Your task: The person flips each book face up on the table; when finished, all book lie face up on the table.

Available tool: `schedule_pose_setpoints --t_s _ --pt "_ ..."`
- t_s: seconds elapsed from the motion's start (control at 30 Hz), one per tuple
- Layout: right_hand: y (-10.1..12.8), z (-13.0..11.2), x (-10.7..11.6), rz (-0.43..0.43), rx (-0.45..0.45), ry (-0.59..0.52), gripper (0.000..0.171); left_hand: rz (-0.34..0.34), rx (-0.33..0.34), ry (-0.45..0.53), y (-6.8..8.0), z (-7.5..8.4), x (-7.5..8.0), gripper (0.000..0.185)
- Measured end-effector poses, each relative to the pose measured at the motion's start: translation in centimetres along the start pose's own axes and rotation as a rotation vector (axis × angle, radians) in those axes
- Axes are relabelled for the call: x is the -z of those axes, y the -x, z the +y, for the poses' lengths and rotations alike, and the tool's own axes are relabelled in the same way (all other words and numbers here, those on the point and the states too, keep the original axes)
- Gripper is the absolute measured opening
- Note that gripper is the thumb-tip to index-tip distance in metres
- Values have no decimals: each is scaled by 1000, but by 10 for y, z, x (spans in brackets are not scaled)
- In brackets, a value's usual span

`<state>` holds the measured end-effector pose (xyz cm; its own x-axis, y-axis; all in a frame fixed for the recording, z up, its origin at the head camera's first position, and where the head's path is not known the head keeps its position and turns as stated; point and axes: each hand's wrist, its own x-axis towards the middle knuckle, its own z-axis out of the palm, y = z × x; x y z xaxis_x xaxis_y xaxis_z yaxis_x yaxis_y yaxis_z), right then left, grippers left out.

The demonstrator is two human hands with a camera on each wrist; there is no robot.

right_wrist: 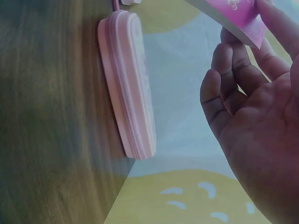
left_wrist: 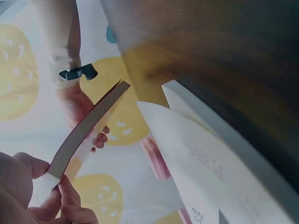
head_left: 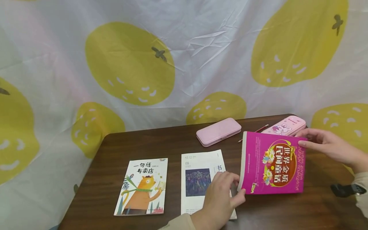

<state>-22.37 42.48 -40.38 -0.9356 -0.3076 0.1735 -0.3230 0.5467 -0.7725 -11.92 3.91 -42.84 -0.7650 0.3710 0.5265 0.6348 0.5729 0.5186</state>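
Both hands hold a magenta book [head_left: 258, 163] raised above the right part of the table, its cover facing up and its lettering turned sideways. The left hand [head_left: 219, 196] pinches the near left corner between thumb and fingers; the left wrist view shows the page edges of the book [left_wrist: 88, 123] bowed slightly. At the far right corner, the right hand [head_left: 327, 143] grips it with the thumb on top and fingers beneath. A white book [head_left: 196, 204] with a dark picture lies partly under the left hand. In the right wrist view the right hand [right_wrist: 261, 102] pinches the book's corner [right_wrist: 238, 18].
To the left lies a picture book [head_left: 142, 188] with an orange animal. A plain pink pencil case [head_left: 218, 131] sits at the back, and a pink rabbit pencil case [head_left: 290, 124] is behind the magenta book. Between them lies a pencil [head_left: 262, 128]. A patterned curtain [head_left: 184, 64] hangs behind the table.
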Motion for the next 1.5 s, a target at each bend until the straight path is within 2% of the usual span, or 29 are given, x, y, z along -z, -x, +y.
schedule_pose_setpoints --t_s 0.17,0.3,0.4,0.5,0.6,0.77,0.93,1.27,1.5 --pt "2 7 -5 -28 20 88 15 -65 100 73 -1 -1 -1 47" --pt "5 16 -9 -77 3 161 14 -124 124 59 -2 -4 -3 61" --pt "9 23 -11 -94 -17 183 15 -153 117 28 -3 -6 -5 60" --pt "14 30 -11 -120 16 165 23 -179 147 23 -5 -8 -7 59" --pt "18 38 -10 -182 67 105 35 -221 188 19 -9 -8 -9 58" --pt "19 49 -11 -258 90 23 44 -270 198 -36 -13 -11 -13 51" --pt "15 53 -19 -275 88 81 44 -363 246 -86 -13 -13 -20 42" --pt "8 53 -20 -296 73 173 43 -499 226 -290 -20 -7 -36 39" --pt "10 52 -22 -288 92 247 45 -597 183 -384 -15 -1 -43 42"
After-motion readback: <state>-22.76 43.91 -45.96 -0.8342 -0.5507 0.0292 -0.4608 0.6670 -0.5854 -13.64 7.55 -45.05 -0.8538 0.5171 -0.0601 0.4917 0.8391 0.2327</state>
